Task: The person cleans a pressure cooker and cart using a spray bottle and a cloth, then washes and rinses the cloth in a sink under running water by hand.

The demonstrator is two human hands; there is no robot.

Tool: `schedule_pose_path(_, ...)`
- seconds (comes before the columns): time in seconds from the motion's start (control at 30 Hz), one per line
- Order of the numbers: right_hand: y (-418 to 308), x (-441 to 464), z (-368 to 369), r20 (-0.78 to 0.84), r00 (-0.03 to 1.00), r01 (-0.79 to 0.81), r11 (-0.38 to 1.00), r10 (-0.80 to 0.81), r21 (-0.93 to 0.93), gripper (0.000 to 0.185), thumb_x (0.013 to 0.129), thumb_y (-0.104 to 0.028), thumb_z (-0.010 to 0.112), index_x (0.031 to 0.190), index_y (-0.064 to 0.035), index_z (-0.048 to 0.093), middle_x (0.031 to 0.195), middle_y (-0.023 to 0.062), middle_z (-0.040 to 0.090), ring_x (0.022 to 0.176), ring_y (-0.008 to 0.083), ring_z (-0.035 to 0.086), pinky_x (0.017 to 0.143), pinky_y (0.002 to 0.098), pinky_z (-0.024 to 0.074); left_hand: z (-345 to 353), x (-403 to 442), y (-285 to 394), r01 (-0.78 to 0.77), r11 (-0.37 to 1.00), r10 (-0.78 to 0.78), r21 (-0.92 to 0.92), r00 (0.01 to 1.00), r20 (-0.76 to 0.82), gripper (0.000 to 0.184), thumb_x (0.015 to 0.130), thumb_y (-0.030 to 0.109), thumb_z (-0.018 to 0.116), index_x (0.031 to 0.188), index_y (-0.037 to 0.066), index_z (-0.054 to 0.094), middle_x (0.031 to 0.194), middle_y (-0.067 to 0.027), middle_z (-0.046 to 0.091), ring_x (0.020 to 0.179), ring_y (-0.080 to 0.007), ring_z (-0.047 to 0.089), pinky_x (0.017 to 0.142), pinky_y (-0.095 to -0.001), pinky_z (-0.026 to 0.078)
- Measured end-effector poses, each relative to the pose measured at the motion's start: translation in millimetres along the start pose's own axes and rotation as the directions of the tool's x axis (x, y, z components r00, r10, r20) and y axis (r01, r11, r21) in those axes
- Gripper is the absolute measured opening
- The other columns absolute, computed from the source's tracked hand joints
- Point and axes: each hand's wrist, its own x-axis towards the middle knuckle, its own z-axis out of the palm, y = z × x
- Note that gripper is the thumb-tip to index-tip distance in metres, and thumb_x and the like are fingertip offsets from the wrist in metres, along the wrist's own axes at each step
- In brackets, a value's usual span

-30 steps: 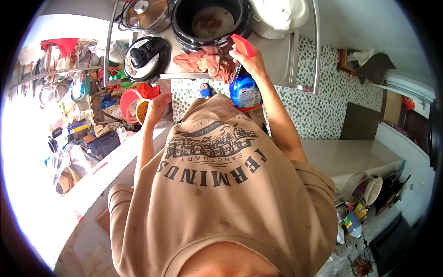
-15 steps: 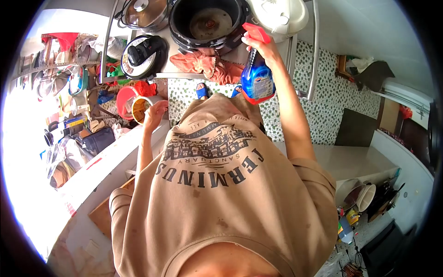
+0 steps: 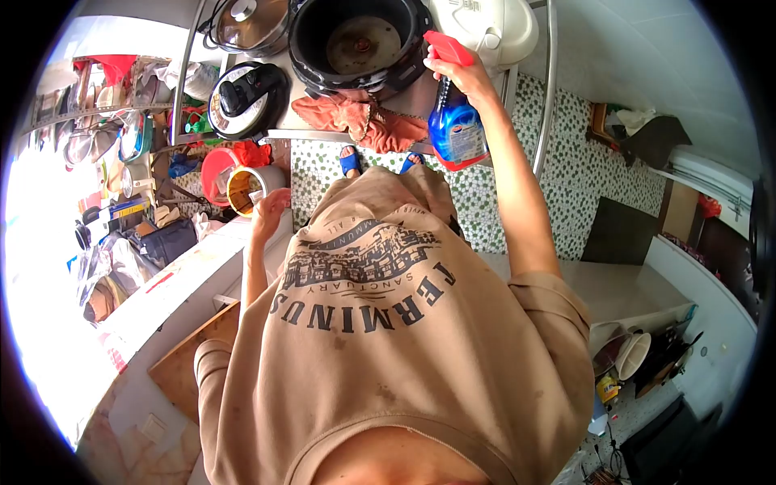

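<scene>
My right hand (image 3: 469,74) is wrapped round the neck of a blue spray bottle (image 3: 459,129) with a red trigger head (image 3: 449,48). The bottle hangs roughly upright beside the front edge of the metal stand. Near it, a reddish cloth (image 3: 364,120) lies crumpled along that edge, in front of a black pot (image 3: 303,40) with a stained inner base. My left hand (image 3: 271,208) hovers low beside a yellow-lined bucket (image 3: 240,192), its fingers loosely bent and apart, with no held thing visible.
A round black-and-silver lid (image 3: 246,101) lies left of the pot, near a pan with a glass lid (image 3: 250,28). To the right is a cream-coloured appliance (image 3: 493,28). A red basin (image 3: 217,174) and cluttered shelves stand at left. A counter (image 3: 614,283) runs along the right.
The view has shifted slightly. My right hand still grips the spray bottle, which has swung a little to the right and tilts slightly differently. My left hand stays by the bucket.
</scene>
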Motion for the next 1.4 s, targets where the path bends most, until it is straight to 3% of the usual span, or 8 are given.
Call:
schedule_pose_path(0.33, -2.2, 18.2, -9.0, -0.023, 0.999, -0.025, 0.998, 0.024, -0.050, 0.024, 0.073, -0.013, 0.076, 0.092, -0.0036, 0.066, 0.076, 0.0009, 0.063, 0.058, 0.0091, 0.057, 0.055, 0.0233, 0.0439, 9.8, -7.3, -10.7, 0.036, 0.999, -0.036, 0.031, 0.999, -0.003, 0.028, 0.090, 0.008, 0.049, 0.114, -0.001, 0.060, 0.101, -0.0109, 0.069, 0.092, -0.0180, 0.066, 0.080, -0.0303, 0.051)
schedule_pose_path(0.53, -13.1, 30.1, -8.7, -0.037, 0.999, -0.001, 0.996, -0.002, -0.087, 0.025, 0.072, -0.015, 0.077, 0.091, -0.0033, 0.066, 0.075, 0.0004, 0.063, 0.058, 0.0094, 0.057, 0.055, 0.0234, 0.0413, 18.1, 1.8, 27.9, -0.035, 0.991, 0.031, -0.126, 0.999, -0.034, 0.027, 0.091, 0.005, 0.048, 0.115, 0.001, 0.061, 0.099, -0.0131, 0.069, 0.089, -0.0184, 0.067, 0.080, -0.0308, 0.052)
schedule_pose_path(0.7, -42.7, 30.5, -3.7, -0.030, 0.999, -0.032, 0.990, 0.028, -0.134, 0.023, 0.072, -0.015, 0.076, 0.087, -0.0018, 0.064, 0.074, 0.0012, 0.063, 0.057, 0.0100, 0.057, 0.055, 0.0239, 0.0411, 20.0, 50.8, 152.9, -0.297, 0.926, 0.326, 0.236, 0.940, -0.098, 0.026, 0.088, 0.004, 0.056, 0.113, 0.005, 0.062, 0.105, -0.0165, 0.066, 0.096, -0.0310, 0.065, 0.081, -0.0347, 0.051)
schedule_pose_path(0.73, -41.1, 37.1, -4.5, -0.026, 0.999, -0.025, 0.990, 0.022, -0.141, 0.023, 0.072, -0.015, 0.076, 0.087, -0.0018, 0.064, 0.074, 0.0012, 0.063, 0.057, 0.0100, 0.057, 0.055, 0.0239, 0.0411, 25.7, 64.9, 177.9, -0.493, 0.814, 0.554, 0.306, 0.817, -0.158, 0.027, 0.086, 0.002, 0.056, 0.112, 0.004, 0.062, 0.105, -0.0163, 0.066, 0.095, -0.0333, 0.064, 0.081, -0.0373, 0.051)
schedule_pose_path(0.87, -35.4, 64.1, -5.4, -0.005, 1.000, -0.009, 0.985, 0.008, -0.172, 0.025, 0.071, -0.016, 0.077, 0.087, -0.0018, 0.064, 0.072, 0.0014, 0.063, 0.056, 0.0097, 0.056, 0.053, 0.0237, 0.0394, 36.5, 121.4, 247.9, -0.638, 0.645, 0.740, 0.421, 0.660, -0.133, 0.037, 0.082, 0.005, 0.060, 0.119, 0.002, 0.055, 0.118, -0.0158, 0.060, 0.107, -0.0329, 0.057, 0.090, -0.0396, 0.046)
schedule_pose_path(1.23, -50.2, 103.8, 5.5, 0.041, 0.999, -0.012, 0.970, 0.023, -0.244, 0.021, 0.071, -0.018, 0.075, 0.084, -0.0060, 0.065, 0.068, -0.0007, 0.062, 0.056, 0.0067, 0.054, 0.050, 0.0230, 0.0342, 43.8, 123.6, 242.4, -0.681, 0.701, 0.713, 0.211, 0.674, -0.193, 0.027, 0.082, 0.005, 0.060, 0.108, 0.000, 0.061, 0.109, -0.0168, 0.063, 0.103, -0.0350, 0.059, 0.088, -0.0407, 0.048)
schedule_pose_path(1.33, -61.3, 109.5, 15.1, 0.048, 0.998, -0.018, 0.967, 0.031, -0.256, 0.021, 0.072, -0.019, 0.075, 0.084, -0.0057, 0.065, 0.069, -0.0007, 0.062, 0.058, 0.0077, 0.055, 0.052, 0.0233, 0.0355, 33.8, 101.7, 217.8, -0.629, 0.765, 0.643, 0.136, 0.737, -0.209, 0.022, 0.084, 0.005, 0.059, 0.106, -0.001, 0.062, 0.103, -0.0170, 0.064, 0.097, -0.0351, 0.061, 0.085, -0.0389, 0.049)
schedule_pose_path(1.4, -61.6, 118.3, 13.4, 0.066, 0.997, -0.029, 0.970, 0.047, -0.240, 0.021, 0.073, -0.019, 0.075, 0.085, -0.0058, 0.064, 0.072, 0.0007, 0.062, 0.062, 0.0096, 0.056, 0.061, 0.0248, 0.0400, 28.1, 83.1, 199.6, -0.431, 0.900, 0.433, 0.060, 0.874, -0.221, 0.023, 0.088, 0.005, 0.058, 0.110, 0.003, 0.063, 0.104, -0.0158, 0.066, 0.098, -0.0305, 0.064, 0.084, -0.0351, 0.050)
